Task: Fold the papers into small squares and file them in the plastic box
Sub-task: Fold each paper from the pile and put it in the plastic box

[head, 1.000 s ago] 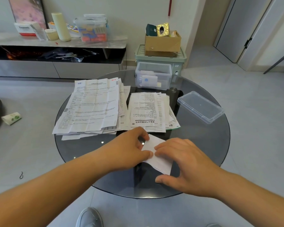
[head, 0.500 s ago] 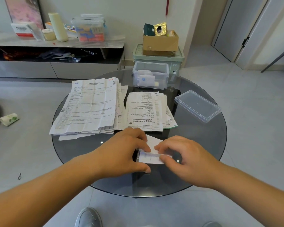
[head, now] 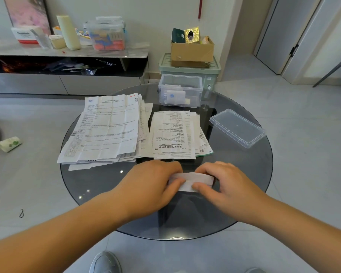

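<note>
Paper strip [head: 192, 180], half folded, lay near the front of the glass table [head: 98, 186], its ends pinched under the curled fingers of the left hand [head: 152, 184] and right hand [head: 230, 186]. It looked thin, light and springy; I'd grip along the creases. The plastic box [head: 180, 89] stood open at the far rim.

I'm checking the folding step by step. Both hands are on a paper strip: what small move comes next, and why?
Probably fold the paper in half across its length and press the crease. The left hand and right hand pinch it as a wide strip, not a square, so it seems unready for the open plastic box.
</note>
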`<state>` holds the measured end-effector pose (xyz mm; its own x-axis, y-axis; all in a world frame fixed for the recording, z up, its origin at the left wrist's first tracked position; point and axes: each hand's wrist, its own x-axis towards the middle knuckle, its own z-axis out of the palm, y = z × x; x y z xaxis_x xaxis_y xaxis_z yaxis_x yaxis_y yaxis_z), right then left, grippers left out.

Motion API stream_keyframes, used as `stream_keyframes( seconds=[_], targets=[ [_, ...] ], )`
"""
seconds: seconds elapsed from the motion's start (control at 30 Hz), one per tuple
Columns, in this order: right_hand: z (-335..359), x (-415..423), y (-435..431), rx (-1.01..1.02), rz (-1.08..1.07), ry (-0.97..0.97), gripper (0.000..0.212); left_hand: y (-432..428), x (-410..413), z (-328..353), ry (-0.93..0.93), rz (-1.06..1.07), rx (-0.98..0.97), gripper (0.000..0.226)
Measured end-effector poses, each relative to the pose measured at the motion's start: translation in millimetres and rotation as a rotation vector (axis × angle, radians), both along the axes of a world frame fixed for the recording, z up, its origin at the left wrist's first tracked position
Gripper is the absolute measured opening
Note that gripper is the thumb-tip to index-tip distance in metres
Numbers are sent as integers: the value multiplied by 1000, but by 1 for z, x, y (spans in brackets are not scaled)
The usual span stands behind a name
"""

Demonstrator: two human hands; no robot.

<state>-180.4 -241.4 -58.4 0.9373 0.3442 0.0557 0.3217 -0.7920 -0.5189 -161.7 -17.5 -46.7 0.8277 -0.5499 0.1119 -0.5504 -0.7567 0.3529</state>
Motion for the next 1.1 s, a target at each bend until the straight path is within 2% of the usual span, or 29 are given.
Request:
stream_keyframes(
  seconds=[0.17,0.3,0.57,0.87,1.1],
  targets=[
    [-3,10,7,-86,-126,72,43,-8,5,-11,45,60,45,36],
    [1,17,8,-165,-167,90,54,-8,11,-15,165,130,-3,48],
    [12,20,2,-212,-95,222,56,-6,22,-5,351,128,-29,39],
    [21,26,-12,-203,-43,294,59,-6,19,-5,350,137,-47,39],
    [16,20,2,-210,-42,195,46,-9,17,-4,289,137,-35,36]
  ],
)
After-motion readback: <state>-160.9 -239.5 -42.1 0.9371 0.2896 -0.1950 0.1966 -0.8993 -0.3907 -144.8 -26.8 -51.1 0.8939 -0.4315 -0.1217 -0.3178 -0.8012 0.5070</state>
